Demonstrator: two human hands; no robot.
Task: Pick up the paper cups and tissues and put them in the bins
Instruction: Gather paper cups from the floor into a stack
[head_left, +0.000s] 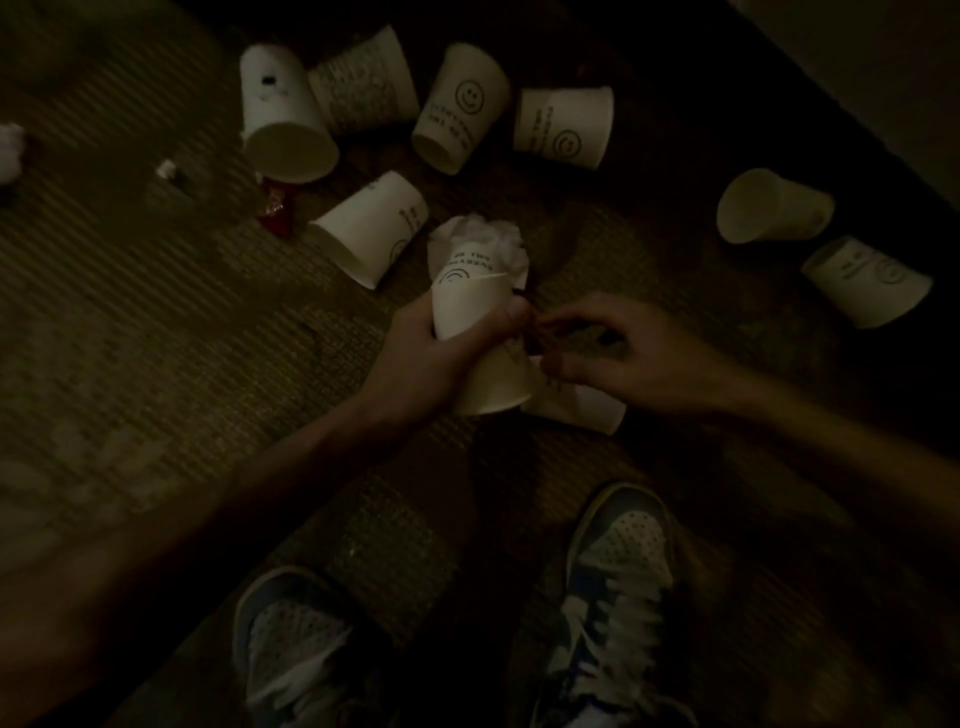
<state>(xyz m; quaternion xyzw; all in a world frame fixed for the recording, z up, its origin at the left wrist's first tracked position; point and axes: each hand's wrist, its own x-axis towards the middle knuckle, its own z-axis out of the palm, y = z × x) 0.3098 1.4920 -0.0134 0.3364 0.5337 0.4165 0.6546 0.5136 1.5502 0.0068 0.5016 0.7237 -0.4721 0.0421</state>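
The room is dim. My left hand (426, 353) grips stacked white paper cups (470, 312) with a crumpled tissue (493, 241) stuffed in the top one. My right hand (618, 353) hovers just right of the stack, fingers curled and fingertips close to the cups; whether it pinches anything is unclear. Another cup (576, 408) lies on the floor under my right hand. Several more white cups lie tipped over on the carpet: one (371, 228) left of the stack, a row at the top (283, 119) (462, 106) (563, 127), and two at the right (774, 208) (867, 280).
A red wrapper (275, 210) lies beside the cups. White tissue bits (10, 150) (166, 169) sit at the far left. My two sneakers (296, 644) (613, 587) stand on the patterned carpet (156, 338) below. No bin is in view.
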